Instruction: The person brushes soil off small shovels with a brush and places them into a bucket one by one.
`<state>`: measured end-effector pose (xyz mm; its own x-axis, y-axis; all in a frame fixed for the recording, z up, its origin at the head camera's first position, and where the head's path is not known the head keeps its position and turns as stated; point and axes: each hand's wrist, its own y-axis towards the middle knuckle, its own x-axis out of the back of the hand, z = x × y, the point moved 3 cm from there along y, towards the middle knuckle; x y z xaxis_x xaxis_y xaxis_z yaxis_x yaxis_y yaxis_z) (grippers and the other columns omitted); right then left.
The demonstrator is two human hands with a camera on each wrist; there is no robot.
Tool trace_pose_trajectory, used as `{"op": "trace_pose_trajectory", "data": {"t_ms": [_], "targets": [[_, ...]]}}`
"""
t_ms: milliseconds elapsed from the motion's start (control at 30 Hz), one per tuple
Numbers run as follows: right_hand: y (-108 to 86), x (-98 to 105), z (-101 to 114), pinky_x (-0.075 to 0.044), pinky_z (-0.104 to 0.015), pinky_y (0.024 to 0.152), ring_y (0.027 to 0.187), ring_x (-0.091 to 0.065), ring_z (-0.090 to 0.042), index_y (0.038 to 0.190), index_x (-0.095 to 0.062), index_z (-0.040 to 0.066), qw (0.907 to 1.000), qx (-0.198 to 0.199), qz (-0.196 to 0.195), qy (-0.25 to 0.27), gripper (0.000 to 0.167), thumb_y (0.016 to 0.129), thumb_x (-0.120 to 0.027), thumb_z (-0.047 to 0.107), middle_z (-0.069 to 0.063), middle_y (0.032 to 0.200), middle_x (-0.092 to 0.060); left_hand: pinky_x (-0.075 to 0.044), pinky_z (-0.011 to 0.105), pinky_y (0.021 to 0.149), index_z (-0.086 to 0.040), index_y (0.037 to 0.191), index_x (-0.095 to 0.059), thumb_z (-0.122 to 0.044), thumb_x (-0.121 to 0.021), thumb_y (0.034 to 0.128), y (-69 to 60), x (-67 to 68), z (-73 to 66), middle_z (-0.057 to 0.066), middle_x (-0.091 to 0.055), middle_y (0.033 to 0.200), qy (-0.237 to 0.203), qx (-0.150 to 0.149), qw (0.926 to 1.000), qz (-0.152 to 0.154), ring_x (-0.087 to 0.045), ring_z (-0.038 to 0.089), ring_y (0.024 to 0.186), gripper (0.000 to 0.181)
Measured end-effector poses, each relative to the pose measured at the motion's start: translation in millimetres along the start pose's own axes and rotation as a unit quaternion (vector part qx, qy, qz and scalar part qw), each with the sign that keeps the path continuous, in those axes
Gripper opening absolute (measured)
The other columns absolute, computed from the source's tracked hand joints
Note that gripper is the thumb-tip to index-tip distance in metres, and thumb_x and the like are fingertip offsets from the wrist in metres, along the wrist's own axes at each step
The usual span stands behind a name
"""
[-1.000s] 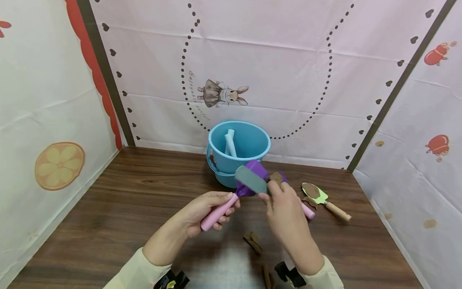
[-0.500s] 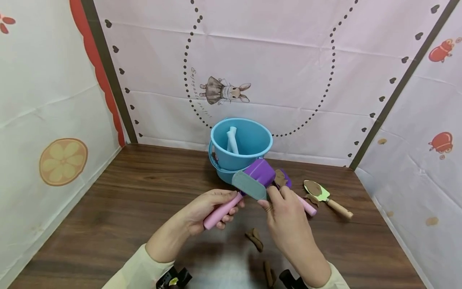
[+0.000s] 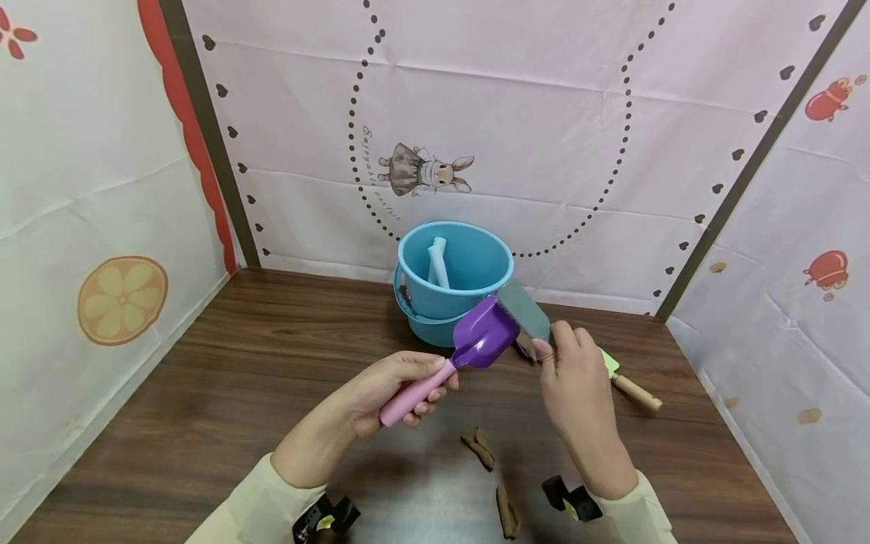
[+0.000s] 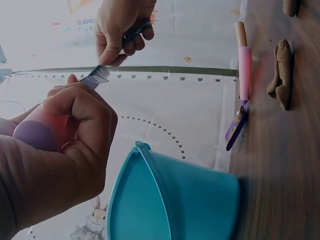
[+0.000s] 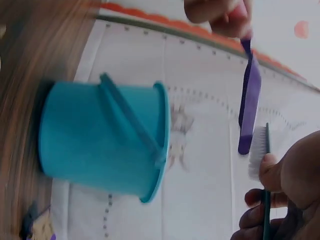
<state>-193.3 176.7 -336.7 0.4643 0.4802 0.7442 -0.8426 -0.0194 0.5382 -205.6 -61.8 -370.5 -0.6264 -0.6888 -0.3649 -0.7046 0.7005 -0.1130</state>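
Note:
My left hand grips the pink handle of a small toy shovel, holding it above the table with its purple scoop pointing up and right. In my right hand is a grey-green brush, pinched by its handle. White bristles show in the right wrist view, close to the end of the purple scoop; whether they touch is unclear. Behind the shovel stands a blue bucket with light blue handles inside.
A second purple shovel with brown clay lies right of the bucket, mostly hidden in the head view. Beside it is a green trowel with a wooden handle. Brown clay lumps lie nearer on the wooden table. Printed cloth walls enclose three sides.
My right hand has swept the brush rightward across the shovel, from over its neck to the scoop's far right edge, uncovering the scoop. My left hand has stayed nearly still with the shovel.

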Motion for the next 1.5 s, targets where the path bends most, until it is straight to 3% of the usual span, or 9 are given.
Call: {"op": "trace_pose_trajectory", "data": {"t_ms": [267, 433, 533, 633, 833, 1000, 1133, 1333, 1500], "targets": [[-22.9, -17.1, 38.6, -0.041, -0.030, 0.059, 0.063, -0.039, -0.014, 0.093, -0.055, 0.009, 0.9918, 0.125, 0.012, 0.023, 0.023, 0.092, -0.071, 0.025, -0.001, 0.075, -0.039, -0.045, 0.018, 0.049, -0.003, 0.112, -0.062, -0.030, -0.044, 0.1088, 1.2, 2.4, 0.5, 0.000, -0.054, 0.078, -0.010, 0.007, 0.9996, -0.025, -0.051, 0.006, 0.060, 0.032], [-11.4, -13.2, 18.6, -0.042, -0.035, 0.059, 0.065, -0.043, -0.020, 0.096, -0.057, 0.008, 0.9982, 0.058, 0.009, 0.009, 0.023, 0.096, -0.067, 0.029, -0.006, 0.078, -0.045, -0.045, 0.018, 0.048, -0.006, 0.107, -0.065, -0.032, -0.047, 0.1076, 1.4, 2.3, 0.9, 0.001, -0.054, 0.076, 0.009, 0.000, 0.9996, -0.026, -0.051, 0.007, 0.059, 0.032], [-0.7, -3.8, -3.4, -0.044, -0.040, 0.061, 0.070, -0.047, -0.025, 0.102, -0.057, 0.006, 0.9999, -0.003, 0.011, -0.006, 0.025, 0.102, -0.060, 0.031, -0.011, 0.083, -0.048, -0.044, 0.018, 0.049, -0.007, 0.105, -0.066, -0.032, -0.048, 0.1071, 1.2, 0.7, 1.4, 0.000, -0.054, 0.076, 0.020, 0.000, 0.9998, -0.009, -0.050, 0.007, 0.060, 0.031], [4.9, 4.6, -16.9, -0.044, -0.043, 0.064, 0.072, -0.048, -0.028, 0.109, -0.057, 0.004, 0.9993, -0.030, 0.010, -0.018, 0.031, 0.105, -0.053, 0.034, -0.013, 0.087, -0.049, -0.044, 0.019, 0.050, -0.007, 0.105, -0.067, -0.031, -0.049, 0.1066, 1.1, -1.1, 1.4, 0.000, -0.054, 0.076, 0.023, 0.001, 0.9997, 0.006, -0.051, 0.007, 0.061, 0.030], [-8.3, 10.9, 9.1, -0.041, -0.036, 0.060, 0.068, -0.043, -0.020, 0.100, -0.058, 0.005, 0.9990, 0.037, -0.024, 0.010, 0.022, 0.101, -0.061, 0.027, -0.007, 0.081, -0.046, -0.045, 0.018, 0.049, -0.006, 0.107, -0.065, -0.032, -0.048, 0.1072, 1.2, 0.0, 0.7, 0.000, -0.054, 0.076, 0.011, 0.004, 0.9999, -0.011, -0.051, 0.007, 0.060, 0.031], [-22.2, 0.2, 34.3, -0.042, -0.030, 0.060, 0.067, -0.041, -0.013, 0.099, -0.059, 0.009, 0.9936, 0.107, 0.029, 0.026, 0.020, 0.093, -0.069, 0.026, -0.001, 0.079, -0.043, -0.046, 0.018, 0.050, -0.005, 0.110, -0.064, -0.033, -0.045, 0.1084, 0.8, 0.2, 0.8, 0.000, -0.054, 0.077, 0.005, 0.002, 0.9999, -0.013, -0.052, 0.006, 0.060, 0.033], [-14.9, -2.0, 24.5, -0.040, -0.031, 0.060, 0.067, -0.041, -0.016, 0.100, -0.058, 0.011, 0.9962, 0.066, 0.054, 0.019, 0.019, 0.096, -0.067, 0.026, -0.003, 0.079, -0.044, -0.045, 0.018, 0.050, -0.006, 0.108, -0.065, -0.032, -0.047, 0.1079, 0.0, -0.7, 0.0, 0.000, -0.054, 0.076, 0.016, -0.006, 0.9998, -0.003, -0.052, 0.006, 0.061, 0.032], [-0.1, 7.9, -2.9, -0.038, -0.036, 0.061, 0.069, -0.041, -0.023, 0.104, -0.056, 0.007, 0.9994, -0.014, 0.031, -0.007, 0.023, 0.103, -0.057, 0.030, -0.009, 0.082, -0.044, -0.044, 0.019, 0.050, -0.007, 0.106, -0.066, -0.031, -0.048, 0.1070, -0.4, -1.1, 0.5, 0.000, -0.054, 0.076, 0.023, -0.003, 0.9997, 0.000, -0.051, 0.007, 0.061, 0.031], [-5.9, 8.5, 7.5, -0.040, -0.035, 0.060, 0.068, -0.042, -0.021, 0.102, -0.058, 0.008, 0.9996, 0.024, 0.015, 0.003, 0.023, 0.101, -0.060, 0.031, -0.007, 0.080, -0.046, -0.044, 0.018, 0.050, -0.007, 0.107, -0.066, -0.033, -0.048, 0.1070, 0.5, -1.8, 1.6, 0.000, -0.054, 0.077, 0.016, 0.002, 0.9999, -0.002, -0.050, 0.007, 0.061, 0.031]]}}
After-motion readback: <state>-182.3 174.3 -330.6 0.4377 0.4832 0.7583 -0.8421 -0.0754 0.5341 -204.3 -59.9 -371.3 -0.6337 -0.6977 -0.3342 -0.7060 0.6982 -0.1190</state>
